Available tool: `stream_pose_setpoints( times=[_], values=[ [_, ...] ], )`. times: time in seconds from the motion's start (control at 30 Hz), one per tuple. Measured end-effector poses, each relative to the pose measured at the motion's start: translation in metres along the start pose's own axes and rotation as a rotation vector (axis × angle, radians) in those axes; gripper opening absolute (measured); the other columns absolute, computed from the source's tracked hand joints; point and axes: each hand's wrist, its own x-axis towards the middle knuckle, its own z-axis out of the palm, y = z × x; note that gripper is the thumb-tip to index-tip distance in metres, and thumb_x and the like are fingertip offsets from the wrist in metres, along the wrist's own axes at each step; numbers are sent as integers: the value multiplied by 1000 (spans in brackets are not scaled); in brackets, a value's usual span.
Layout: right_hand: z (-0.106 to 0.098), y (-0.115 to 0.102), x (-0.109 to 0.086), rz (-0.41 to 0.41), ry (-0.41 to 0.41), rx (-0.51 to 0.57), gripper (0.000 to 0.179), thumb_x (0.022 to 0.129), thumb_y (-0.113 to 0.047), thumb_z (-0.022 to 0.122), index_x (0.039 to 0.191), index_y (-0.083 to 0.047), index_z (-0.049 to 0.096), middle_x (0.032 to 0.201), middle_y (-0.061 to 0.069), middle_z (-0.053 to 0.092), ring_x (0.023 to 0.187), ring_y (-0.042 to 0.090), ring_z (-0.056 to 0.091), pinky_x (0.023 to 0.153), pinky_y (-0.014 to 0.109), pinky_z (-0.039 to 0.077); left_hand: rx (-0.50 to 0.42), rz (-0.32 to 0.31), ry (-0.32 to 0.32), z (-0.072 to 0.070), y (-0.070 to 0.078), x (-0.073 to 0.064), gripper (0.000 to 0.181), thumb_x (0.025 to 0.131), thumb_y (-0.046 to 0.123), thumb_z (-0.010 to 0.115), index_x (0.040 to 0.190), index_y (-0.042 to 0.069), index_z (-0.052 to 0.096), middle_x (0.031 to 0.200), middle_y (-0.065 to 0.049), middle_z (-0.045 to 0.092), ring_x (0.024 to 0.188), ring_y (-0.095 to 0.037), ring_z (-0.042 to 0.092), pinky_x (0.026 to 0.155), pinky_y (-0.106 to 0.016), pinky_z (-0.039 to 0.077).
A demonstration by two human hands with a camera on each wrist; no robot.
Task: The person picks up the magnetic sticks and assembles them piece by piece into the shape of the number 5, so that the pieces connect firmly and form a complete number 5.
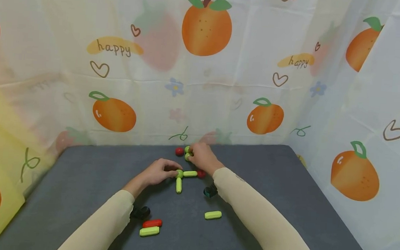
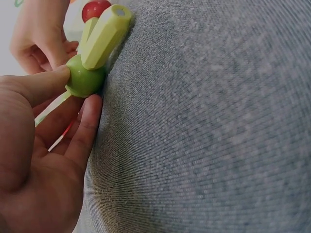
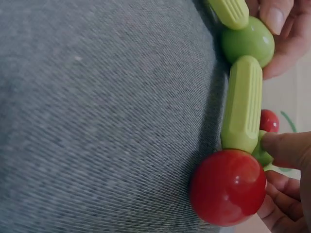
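My left hand pinches a green ball between thumb and fingers, low over the grey cloth. Two yellow-green ribbed rods join that ball: one rod points toward me, the other rod runs right. A red ball sits at the far end of the right-hand rod. Farther back, my right hand has thumb and fingers on a green ball, partly hidden by the hand and the rod. Another green ball lies right beside it, with a red ball to the left.
Nearer me lie a red rod and a yellow-green rod, side by side under the left forearm's right edge. One more yellow-green rod lies to the right. A fruit-print curtain borders the grey table at the back.
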Motion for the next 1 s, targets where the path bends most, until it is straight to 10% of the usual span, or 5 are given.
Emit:
stream_pose_setpoints(
  times=[0.47,1.0],
  values=[
    [6,-3,-9,-31,-16,28,27,105,-25,78,129,-12,79,117,3,77,100,18,73,84,32,59,16,-41,-7,0,9,-2,29,109,18,67,134,7,79,116,-1,79,97,-15,71,87,-40,56],
    [-18,8,-37,-57,68,297,36,103,-23,79,135,-7,76,124,4,76,104,19,73,85,36,61,5,-56,-5,1,8,0,29,110,18,66,134,8,79,115,-1,79,92,-14,70,83,-39,55]
  ],
)
